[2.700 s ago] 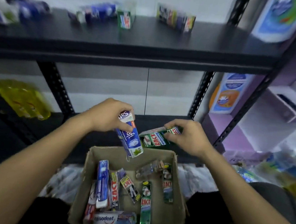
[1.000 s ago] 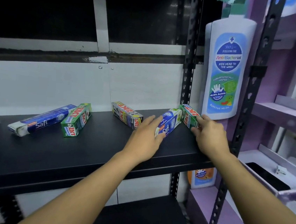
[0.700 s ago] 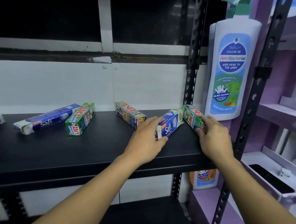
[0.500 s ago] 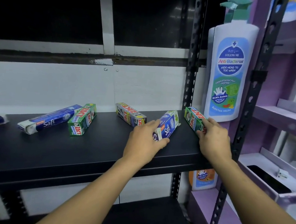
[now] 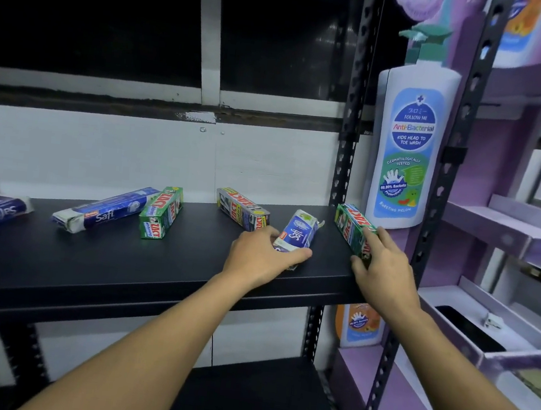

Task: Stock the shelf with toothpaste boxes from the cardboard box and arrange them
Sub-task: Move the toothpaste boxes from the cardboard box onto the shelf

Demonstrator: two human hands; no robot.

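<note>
Placing step: left hand [image 5: 257, 253] grips a blue cardboard toothpaste box [image 5: 298, 231], right hand [image 5: 384, 270] a green cardboard box [image 5: 350, 226]; next, probably straighten both on the black metal shelf [image 5: 122, 266].

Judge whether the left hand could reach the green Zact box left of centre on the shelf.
Probably yes: only bare shelf lies between the left hand and that Zact box. Its fingers grip a Safi box, though, so it must let go first.
</note>
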